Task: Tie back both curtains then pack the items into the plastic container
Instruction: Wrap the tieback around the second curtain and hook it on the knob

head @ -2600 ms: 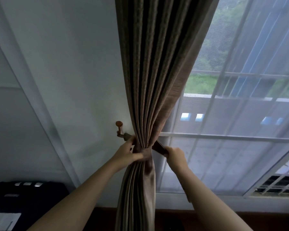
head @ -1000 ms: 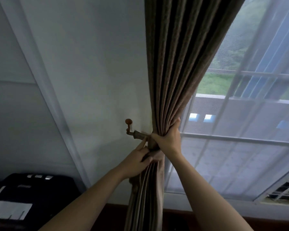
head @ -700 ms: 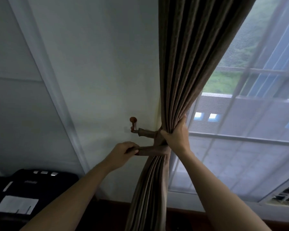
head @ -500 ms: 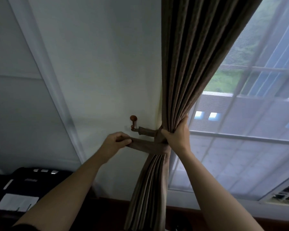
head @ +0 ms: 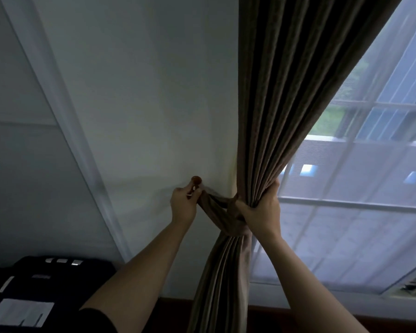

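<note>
A brown pleated curtain (head: pixel 279 97) hangs gathered beside the window. A matching fabric tieback (head: pixel 217 211) wraps around its waist. My left hand (head: pixel 184 204) pinches the tieback's free end right at the small wooden wall hook (head: pixel 196 180). Gripping the bunched curtain just above the tieback is my right hand (head: pixel 262 211). The plastic container and the other curtain are out of view.
The white wall (head: pixel 139 92) fills the left with a slanted trim strip (head: pixel 65 126). A sheer-covered window (head: pixel 358 200) lies to the right. A black device (head: pixel 41 292) with white labels sits at the lower left.
My left hand pulled the tieback's end leftward and up to the wall hook. My right hand moved from the tieback to gripping the curtain and has stayed there.
</note>
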A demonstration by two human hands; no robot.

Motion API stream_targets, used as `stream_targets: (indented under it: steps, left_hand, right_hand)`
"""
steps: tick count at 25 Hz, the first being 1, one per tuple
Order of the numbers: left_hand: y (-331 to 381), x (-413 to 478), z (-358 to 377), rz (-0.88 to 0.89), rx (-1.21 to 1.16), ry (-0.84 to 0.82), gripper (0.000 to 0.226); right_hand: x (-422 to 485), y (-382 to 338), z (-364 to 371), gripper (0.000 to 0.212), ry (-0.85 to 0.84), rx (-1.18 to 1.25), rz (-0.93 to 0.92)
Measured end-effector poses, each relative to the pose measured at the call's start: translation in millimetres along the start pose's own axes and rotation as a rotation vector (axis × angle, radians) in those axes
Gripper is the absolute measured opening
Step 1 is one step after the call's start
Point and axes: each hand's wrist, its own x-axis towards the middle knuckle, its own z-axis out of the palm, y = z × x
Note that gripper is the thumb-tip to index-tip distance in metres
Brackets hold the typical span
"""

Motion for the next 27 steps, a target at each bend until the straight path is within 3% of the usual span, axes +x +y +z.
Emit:
stream_targets:
  steps: [7, 11, 14, 18, 21, 27]
  left_hand:
    - [-7.9, -2.1, 3.6, 0.031, 0.105, 0.049, 0.032]
    - [-18.1, -5.4, 3.8, 0.076, 0.151, 0.065, 0.01]
    - [-31.7, -7.6, 8.3, -0.035, 0.236, -0.001, 0.011]
    - [-22.1, -7.4, 12.2, -0.285, -0.072, 0.048, 0.015]
    - [-17.2, -1.5, 14.7, -0.366, -0.182, -0.025, 0.014]
    - [-24.7, 1.8, 6.9, -0.182, 0.112, -0.038, 0.017]
  right_hand:
    - [2.3, -0.2, 0.5, 0.088, -0.005, -0.019, 0.006]
    - [2.3, -1.4, 2.2, 0.085, -0.015, -0.023, -0.003]
    - [2.5, -1.6, 4.6, 0.082, -0.02, -0.02, -0.002]
    - [0.7, -2.4, 2.7, 0.077, -0.027, 0.002, -0.018]
    - [0.2, -2.5, 1.3, 0.077, -0.042, 0.019, -0.014]
    - [1.1, -1.3, 2.6, 0.08, -0.035, 0.016, -0.027]
